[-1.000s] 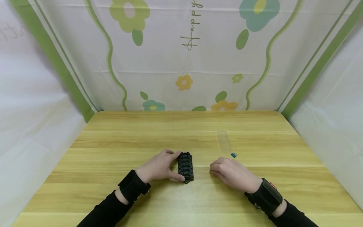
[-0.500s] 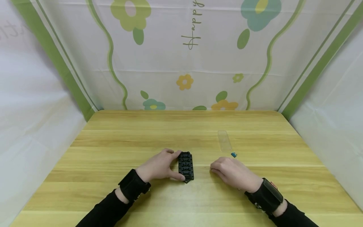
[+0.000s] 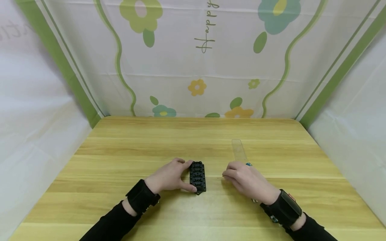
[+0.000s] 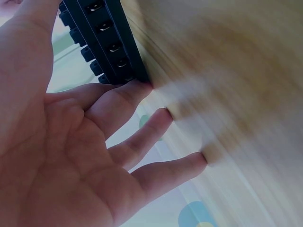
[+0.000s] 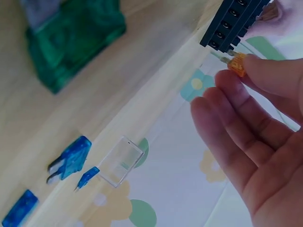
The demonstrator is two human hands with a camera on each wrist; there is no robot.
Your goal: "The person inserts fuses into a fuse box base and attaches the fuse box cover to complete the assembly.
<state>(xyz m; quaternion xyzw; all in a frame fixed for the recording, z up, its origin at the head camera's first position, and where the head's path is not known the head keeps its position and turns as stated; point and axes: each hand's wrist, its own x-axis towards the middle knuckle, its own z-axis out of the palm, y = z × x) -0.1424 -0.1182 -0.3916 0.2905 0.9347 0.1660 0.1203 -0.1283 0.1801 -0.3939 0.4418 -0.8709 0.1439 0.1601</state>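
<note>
A black fuse block (image 3: 197, 176) with a row of slots lies on the wooden table. My left hand (image 3: 170, 174) grips its two ends between thumb and index finger. In the left wrist view, the other fingertips (image 4: 165, 115) of that hand touch the tabletop. To the right of the block, my right hand (image 3: 245, 179) pinches an orange blade fuse (image 5: 236, 65) between thumb and index finger. The fuse's metal prongs point toward the block, a short way apart from it in the head view. The remaining fingers extend loosely below.
A clear plastic cover (image 3: 239, 149) lies beyond my right hand, with a small blue fuse (image 3: 248, 164) near its close end. The right wrist view also has a green fuse (image 5: 75, 42) and larger blue fuses (image 5: 71, 158) on the table. A printed curtain (image 3: 169, 67) stands behind.
My right hand has lifted slightly and shifted a little away from me, now partly covering the small blue fuse in the head view. The left hand and the fuse block have stayed put.
</note>
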